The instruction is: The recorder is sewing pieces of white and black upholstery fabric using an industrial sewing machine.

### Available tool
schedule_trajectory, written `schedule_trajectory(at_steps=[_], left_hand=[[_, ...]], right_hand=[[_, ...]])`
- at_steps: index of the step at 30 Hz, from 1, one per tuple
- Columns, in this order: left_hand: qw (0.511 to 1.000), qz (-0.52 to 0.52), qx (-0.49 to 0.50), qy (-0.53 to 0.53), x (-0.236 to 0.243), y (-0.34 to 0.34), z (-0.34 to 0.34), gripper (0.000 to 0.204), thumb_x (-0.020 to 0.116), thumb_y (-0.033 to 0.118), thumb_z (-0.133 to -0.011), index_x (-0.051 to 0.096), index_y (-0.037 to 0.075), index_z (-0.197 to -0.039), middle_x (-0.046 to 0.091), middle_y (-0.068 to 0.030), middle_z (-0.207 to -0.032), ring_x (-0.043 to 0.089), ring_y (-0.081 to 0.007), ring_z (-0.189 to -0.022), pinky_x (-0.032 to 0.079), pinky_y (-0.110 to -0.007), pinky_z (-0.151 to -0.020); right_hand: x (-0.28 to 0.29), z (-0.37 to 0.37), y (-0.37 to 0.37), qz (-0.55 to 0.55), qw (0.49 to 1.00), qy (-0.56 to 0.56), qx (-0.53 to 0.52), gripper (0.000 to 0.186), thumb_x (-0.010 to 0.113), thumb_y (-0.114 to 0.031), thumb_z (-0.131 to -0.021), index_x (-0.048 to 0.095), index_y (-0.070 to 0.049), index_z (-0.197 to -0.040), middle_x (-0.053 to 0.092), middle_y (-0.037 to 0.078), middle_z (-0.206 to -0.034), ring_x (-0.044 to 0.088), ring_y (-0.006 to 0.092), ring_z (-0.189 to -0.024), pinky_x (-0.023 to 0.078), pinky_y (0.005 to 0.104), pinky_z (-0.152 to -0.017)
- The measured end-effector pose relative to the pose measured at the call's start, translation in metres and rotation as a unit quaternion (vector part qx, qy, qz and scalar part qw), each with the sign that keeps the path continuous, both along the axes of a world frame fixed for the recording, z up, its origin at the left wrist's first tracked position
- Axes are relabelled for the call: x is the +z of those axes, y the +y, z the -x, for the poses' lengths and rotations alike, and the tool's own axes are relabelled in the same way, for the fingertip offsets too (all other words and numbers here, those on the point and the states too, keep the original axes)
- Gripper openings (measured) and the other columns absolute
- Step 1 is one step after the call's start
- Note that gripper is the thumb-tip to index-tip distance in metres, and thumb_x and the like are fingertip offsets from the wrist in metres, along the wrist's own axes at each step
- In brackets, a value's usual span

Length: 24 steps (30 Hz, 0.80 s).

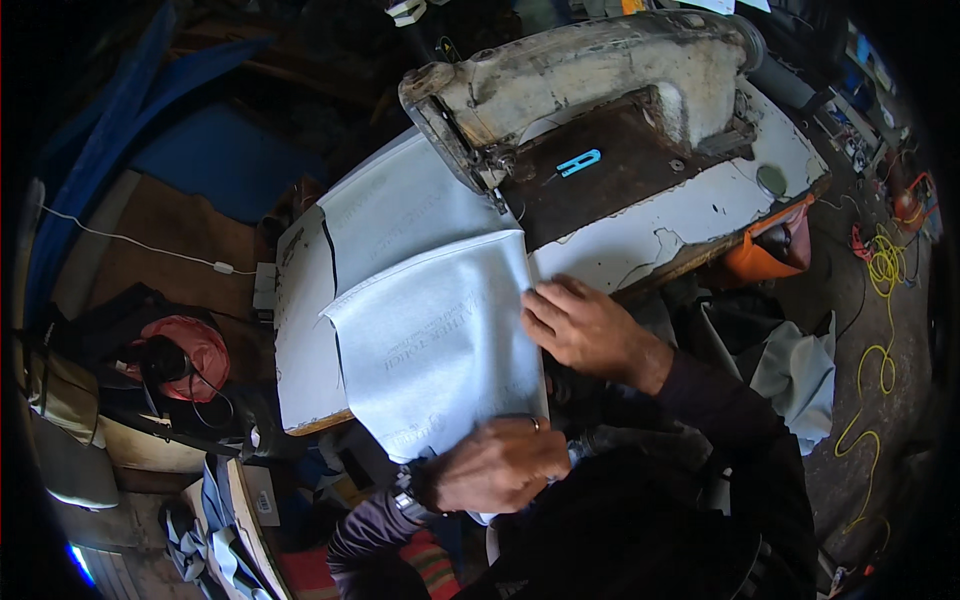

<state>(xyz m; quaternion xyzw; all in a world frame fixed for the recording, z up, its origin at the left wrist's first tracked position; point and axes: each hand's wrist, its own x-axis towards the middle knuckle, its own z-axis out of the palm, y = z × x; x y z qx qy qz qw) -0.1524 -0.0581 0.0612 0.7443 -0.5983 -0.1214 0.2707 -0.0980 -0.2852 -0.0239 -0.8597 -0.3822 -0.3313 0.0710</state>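
A pale grey-blue sheet of coated upholstery fabric [440, 330] spreads over the table and hangs past its near edge. A raised seam [430, 262] crosses it, and its far part lies beside the needle end of an old, worn sewing machine [560, 85]. My left hand [500, 465], with a ring and a wristwatch [410, 492], is closed over the fabric's near edge, fingertips mostly hidden. At the right edge my right hand [590, 325] pinches the fabric with curled fingers, a little nearer to me than the needle.
Blue thread snips [578, 163] lie on the machine's dark bed. A small round lid [771, 180] sits on the white tabletop [630, 245]. An orange pouch [765, 255] hangs under the table's edge. A yellow cord [868, 390] trails over the floor at right, beside grey fabric scraps [785, 370].
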Motion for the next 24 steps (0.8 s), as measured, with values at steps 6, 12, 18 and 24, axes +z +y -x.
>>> schedule_trajectory(at_steps=[6, 12, 18, 24], left_hand=[[0.896, 0.097, 0.321, -0.289, -0.026, -0.014, -0.147, 0.034, 0.069, 0.0, -0.088, 0.073, 0.002, -0.122, 0.074, -0.0127, -0.115, 0.07, -0.0358, -0.101, 0.057, -0.044, -0.094], [0.959, 0.082, 0.188, -0.197, -0.065, -0.001, -0.209, 0.034, 0.07, -0.007, -0.086, 0.079, 0.003, -0.117, 0.072, -0.0112, -0.109, 0.067, -0.0323, -0.101, 0.057, -0.041, -0.089], [0.962, 0.082, 0.126, -0.226, -0.063, 0.004, -0.219, 0.04, 0.072, -0.006, -0.081, 0.079, 0.006, -0.118, 0.074, -0.009, -0.12, 0.067, -0.0288, -0.108, 0.059, -0.039, -0.096], [0.964, 0.062, 0.094, -0.242, -0.063, 0.01, -0.227, 0.051, 0.07, -0.01, -0.075, 0.078, 0.007, -0.122, 0.073, -0.0092, -0.122, 0.066, -0.0299, -0.112, 0.059, -0.039, -0.098]], right_hand=[[0.01, 0.024, 0.009, 0.047, 0.998, 0.037, -0.03, 0.033, 0.062, -0.02, -0.092, 0.073, 0.003, -0.114, 0.072, 0.022, -0.123, 0.065, 0.0312, -0.113, 0.055, 0.0477, -0.105], [0.019, 0.02, 0.038, -0.187, 0.971, 0.146, -0.025, 0.038, 0.07, -0.001, -0.077, 0.072, 0.008, -0.113, 0.075, 0.021, -0.117, 0.07, 0.0312, -0.103, 0.059, 0.0425, -0.095], [0.02, 0.016, 0.045, -0.156, 0.971, 0.179, -0.015, 0.039, 0.073, -0.013, -0.084, 0.07, 0.008, -0.118, 0.073, 0.024, -0.122, 0.068, 0.0329, -0.106, 0.057, 0.0442, -0.099], [0.025, 0.013, 0.049, -0.138, 0.968, 0.209, -0.023, 0.041, 0.073, -0.012, -0.084, 0.07, 0.007, -0.12, 0.072, 0.024, -0.124, 0.067, 0.0337, -0.108, 0.057, 0.0458, -0.101]])
